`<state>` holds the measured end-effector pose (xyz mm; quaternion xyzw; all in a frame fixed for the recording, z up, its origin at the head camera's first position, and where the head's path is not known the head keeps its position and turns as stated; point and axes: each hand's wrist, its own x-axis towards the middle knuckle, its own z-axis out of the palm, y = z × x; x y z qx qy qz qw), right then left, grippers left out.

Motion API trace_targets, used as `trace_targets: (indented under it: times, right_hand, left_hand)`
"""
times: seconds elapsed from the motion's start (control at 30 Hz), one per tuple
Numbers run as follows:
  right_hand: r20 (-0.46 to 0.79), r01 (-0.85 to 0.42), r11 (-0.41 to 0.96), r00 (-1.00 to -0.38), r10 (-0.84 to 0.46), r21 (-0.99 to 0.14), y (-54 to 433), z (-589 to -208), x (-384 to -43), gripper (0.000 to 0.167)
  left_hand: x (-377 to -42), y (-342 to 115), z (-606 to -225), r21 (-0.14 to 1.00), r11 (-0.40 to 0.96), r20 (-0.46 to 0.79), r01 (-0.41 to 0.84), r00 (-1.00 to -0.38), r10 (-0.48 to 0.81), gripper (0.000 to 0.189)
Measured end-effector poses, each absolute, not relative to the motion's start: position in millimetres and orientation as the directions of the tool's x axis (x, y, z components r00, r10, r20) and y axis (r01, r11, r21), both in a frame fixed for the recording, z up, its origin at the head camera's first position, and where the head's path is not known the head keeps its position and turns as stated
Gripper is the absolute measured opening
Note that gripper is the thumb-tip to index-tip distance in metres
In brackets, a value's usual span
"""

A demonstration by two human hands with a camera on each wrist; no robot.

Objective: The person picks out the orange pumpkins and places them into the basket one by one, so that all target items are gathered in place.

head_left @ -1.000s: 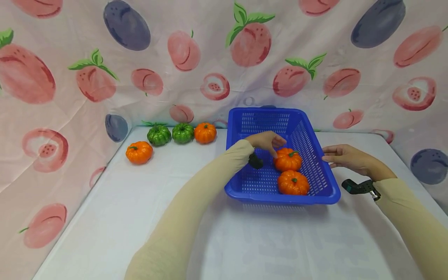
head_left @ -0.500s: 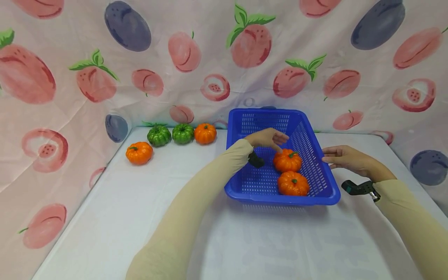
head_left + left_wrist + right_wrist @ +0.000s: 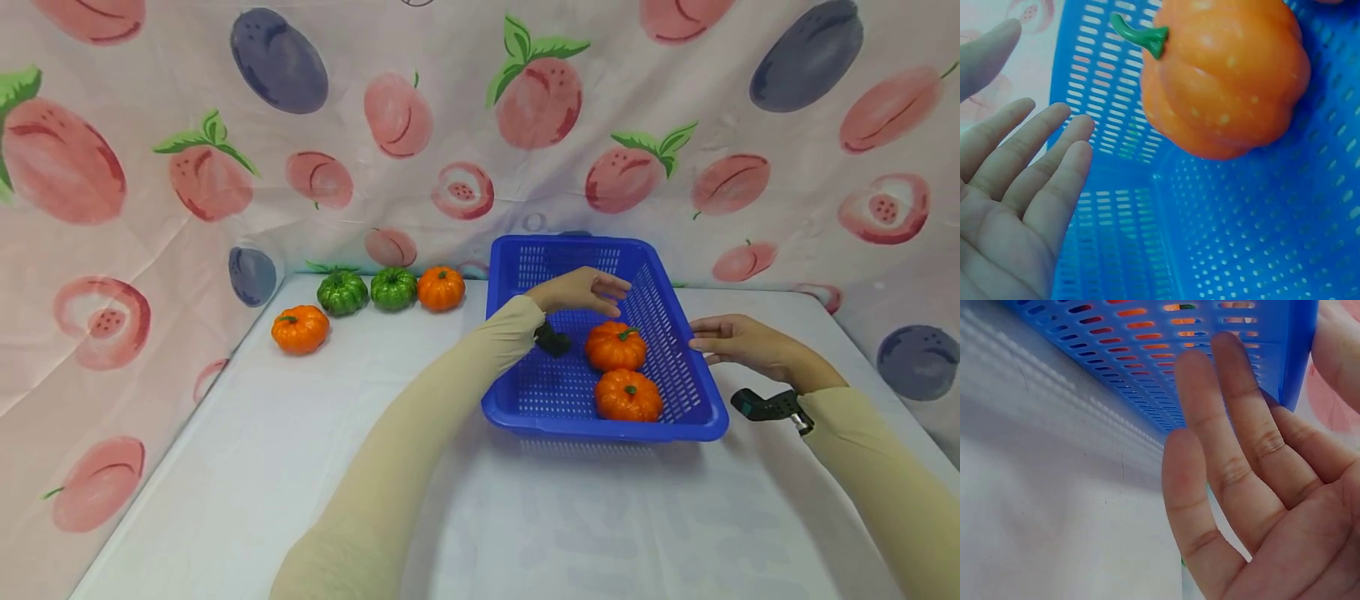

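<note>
The head view showed my left hand (image 3: pixel 576 292) hanging over the blue basket (image 3: pixel 570 428), its fingers loosely spread and holding nothing. Beneath it, inside the basket, lay the rear orange pumpkin (image 3: pixel 615 347), touching or nearly touching the front orange pumpkin (image 3: pixel 628 397). The left wrist view put clear space between my fingertips and the pumpkin's curved green stem. My right hand (image 3: pixel 750 342) met the basket's right rim, its fingers gently bent along the outer wall; I could not tell whether they gripped it. Handling this well, I judged, meant raising the left fingers clear of that stem, keeping the sleeve (image 3: pixel 480 367) off the near-left rim, and steadying the basket lightly so it neither slid nor tipped. Well to the left on the tabletop (image 3: pixel 225 467) sat an outlying orange pumpkin (image 3: pixel 300 329).
</note>
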<state>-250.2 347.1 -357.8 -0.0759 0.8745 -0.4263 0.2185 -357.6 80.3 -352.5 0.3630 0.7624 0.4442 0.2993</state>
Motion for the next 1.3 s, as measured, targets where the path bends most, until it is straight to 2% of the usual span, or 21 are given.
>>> trace_targets:
  times: [0.37,0.97,1.3]
  right_hand:
    - [-0.318,0.055,0.627,-0.894,-0.316,-0.777,347.0,-359.1,-249.4,0.058]
    - [-0.306,0.033,0.653,-0.901,-0.309,-0.757,344.1,-356.8,-248.7,0.057]
    - [-0.318,0.048,0.659,-0.900,-0.297,-0.751,344.0,-356.8,-250.0,0.059]
  left_hand:
    - [-349.6,75.1,-331.9,0.885,0.344,-0.120,0.313,-0.561,0.819,0.053]
    - [-357.5,35.6,-311.3,0.916,0.229,0.000,0.330,-0.571,0.821,0.052]
    - [-363.4,8.6,-301.1,0.911,0.242,0.034,0.335,-0.645,0.763,0.050]
